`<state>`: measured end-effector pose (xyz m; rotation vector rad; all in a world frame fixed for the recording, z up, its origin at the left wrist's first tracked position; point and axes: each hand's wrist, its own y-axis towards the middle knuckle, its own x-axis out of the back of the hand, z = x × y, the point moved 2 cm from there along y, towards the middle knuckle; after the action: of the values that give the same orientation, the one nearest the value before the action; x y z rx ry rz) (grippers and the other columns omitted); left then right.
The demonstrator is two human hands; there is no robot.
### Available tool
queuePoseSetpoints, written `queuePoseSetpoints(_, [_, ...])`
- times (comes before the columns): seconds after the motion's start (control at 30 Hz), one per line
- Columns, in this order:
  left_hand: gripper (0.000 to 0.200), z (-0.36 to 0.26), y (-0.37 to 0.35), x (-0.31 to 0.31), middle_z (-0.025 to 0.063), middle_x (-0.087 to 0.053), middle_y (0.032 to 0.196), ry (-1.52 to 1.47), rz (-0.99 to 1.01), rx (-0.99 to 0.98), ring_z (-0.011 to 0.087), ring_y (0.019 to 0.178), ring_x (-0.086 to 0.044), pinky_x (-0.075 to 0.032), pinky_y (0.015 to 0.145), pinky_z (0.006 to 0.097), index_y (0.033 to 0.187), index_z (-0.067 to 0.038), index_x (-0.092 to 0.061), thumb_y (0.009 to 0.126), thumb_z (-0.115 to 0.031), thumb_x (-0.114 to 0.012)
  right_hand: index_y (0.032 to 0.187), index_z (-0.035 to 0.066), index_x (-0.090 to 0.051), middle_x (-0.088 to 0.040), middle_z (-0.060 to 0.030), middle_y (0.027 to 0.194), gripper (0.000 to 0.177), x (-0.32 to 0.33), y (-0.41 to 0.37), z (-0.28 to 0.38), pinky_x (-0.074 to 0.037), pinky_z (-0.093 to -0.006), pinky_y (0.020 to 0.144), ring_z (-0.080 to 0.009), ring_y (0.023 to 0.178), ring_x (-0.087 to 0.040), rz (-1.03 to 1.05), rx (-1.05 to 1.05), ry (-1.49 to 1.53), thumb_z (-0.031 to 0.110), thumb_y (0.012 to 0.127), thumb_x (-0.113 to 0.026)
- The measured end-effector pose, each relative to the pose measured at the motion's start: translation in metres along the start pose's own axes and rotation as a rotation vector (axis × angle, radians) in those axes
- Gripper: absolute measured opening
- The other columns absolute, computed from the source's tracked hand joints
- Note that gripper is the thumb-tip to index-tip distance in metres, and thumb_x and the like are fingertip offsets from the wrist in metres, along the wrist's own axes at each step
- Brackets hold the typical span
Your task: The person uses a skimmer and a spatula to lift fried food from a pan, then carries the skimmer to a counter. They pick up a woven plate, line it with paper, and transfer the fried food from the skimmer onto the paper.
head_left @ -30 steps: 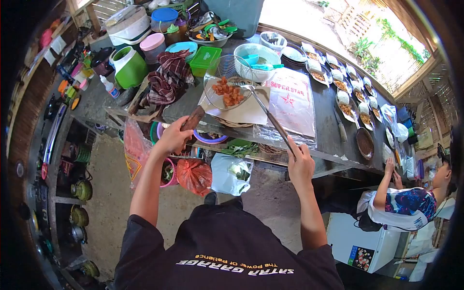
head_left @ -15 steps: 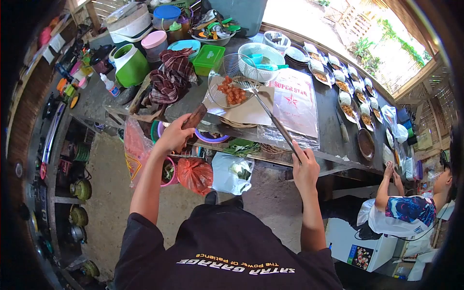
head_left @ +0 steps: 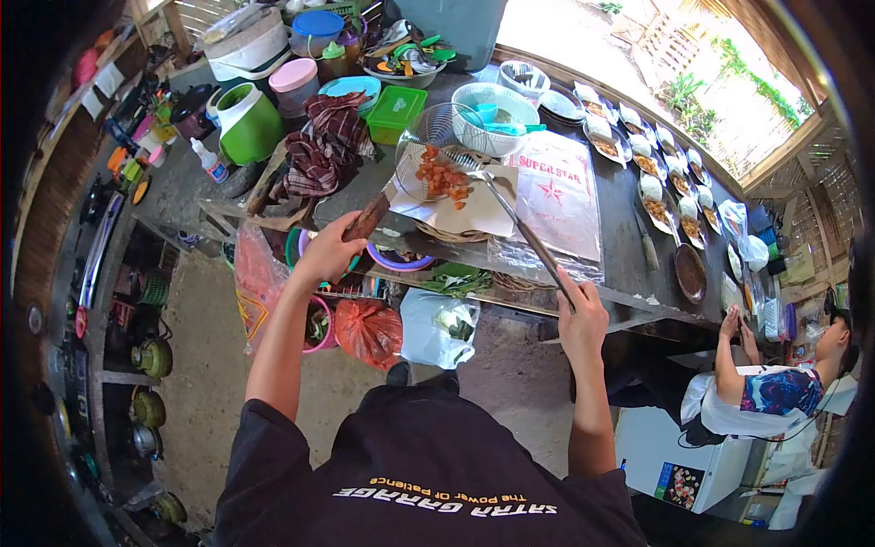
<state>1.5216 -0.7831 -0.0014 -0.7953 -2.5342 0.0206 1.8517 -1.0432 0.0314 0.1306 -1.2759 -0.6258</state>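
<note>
My left hand (head_left: 325, 251) is closed round the wooden handle of a wire-mesh strainer (head_left: 410, 164), which is tilted over a sheet of brown paper (head_left: 494, 199). Orange-brown food pieces (head_left: 436, 173) lie in the lower part of the mesh, and some are at its edge over the paper. Under the paper shows a woven plate (head_left: 447, 234). In my right hand (head_left: 581, 314) is the long handle of a metal spatula (head_left: 521, 228); its head is at the strainer's edge, beside the food.
A white basket (head_left: 519, 114) with turquoise utensils and a green box (head_left: 396, 114) stand behind the strainer. A plastic-wrapped paper pack (head_left: 556, 205) lies right. Plates of rice (head_left: 649, 187) line the table's far side. A co-worker (head_left: 775, 387) stands at right. Bags (head_left: 367, 330) sit below the table edge.
The strainer has tipped, and the food pieces have slid and spread toward the paper. My right hand has shifted slightly down and right with the spatula.
</note>
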Motion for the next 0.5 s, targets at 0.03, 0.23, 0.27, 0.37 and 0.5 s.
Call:
queuePoseSetpoints(0.03, [0.053,0.001,0.0,0.0,0.0009,-0.057,0.08,-0.004,-0.004,0.021,0.009,0.062,-0.05,-0.041,0.055,0.0247,0.134,-0.005,-0.045,0.084,-0.01,-0.063,0.125,0.023,-0.061,-0.052,-0.0074,0.079,0.042,-0.002,0.003,0.001,-0.046,-0.0375,0.057,-0.0248,0.063,-0.057,-0.003,-0.011,0.0,0.011,0.085,-0.064])
queuePoseSetpoints(0.23, [0.053,-0.009,-0.003,-0.001,0.0013,-0.058,0.081,0.028,-0.001,0.02,0.0085,0.062,-0.05,-0.041,0.055,0.0248,0.134,-0.005,-0.045,0.084,-0.01,-0.063,0.125,0.023,-0.062,-0.053,-0.0072,0.08,0.043,-0.013,0.012,0.011,-0.047,-0.0377,0.058,-0.0252,0.063,-0.058,0.0,0.015,-0.011,0.01,0.084,-0.065])
queuePoseSetpoints(0.27, [0.053,-0.013,-0.006,0.0,0.0014,-0.058,0.081,0.029,0.001,0.04,0.0087,0.063,-0.05,-0.041,0.056,0.0251,0.134,-0.005,-0.046,0.084,-0.01,-0.063,0.125,0.023,-0.062,-0.053,-0.0072,0.08,0.043,-0.012,0.011,0.011,-0.047,-0.0377,0.058,-0.0252,0.064,-0.058,0.014,0.017,-0.018,0.01,0.084,-0.065])
queuePoseSetpoints(0.37, [0.052,-0.008,-0.004,-0.001,0.0028,-0.06,0.083,0.071,-0.03,0.012,0.0097,0.064,-0.051,-0.042,0.058,0.026,0.133,-0.004,-0.047,0.084,-0.01,-0.064,0.124,0.023,-0.062,-0.053,-0.0073,0.08,0.043,-0.002,0.003,0.005,-0.047,-0.0374,0.057,-0.0256,0.063,-0.058,0.054,-0.008,-0.035,0.01,0.084,-0.065])
queuePoseSetpoints(0.5, [0.052,-0.007,-0.004,-0.002,0.0048,-0.061,0.087,0.186,-0.097,-0.131,0.011,0.067,-0.052,-0.044,0.062,0.0268,0.132,-0.004,-0.048,0.083,-0.01,-0.065,0.124,0.023,-0.062,-0.053,-0.0073,0.08,0.043,-0.005,0.005,-0.003,-0.047,-0.0372,0.056,-0.0256,0.063,-0.058,-0.017,0.013,0.011,0.009,0.084,-0.065])
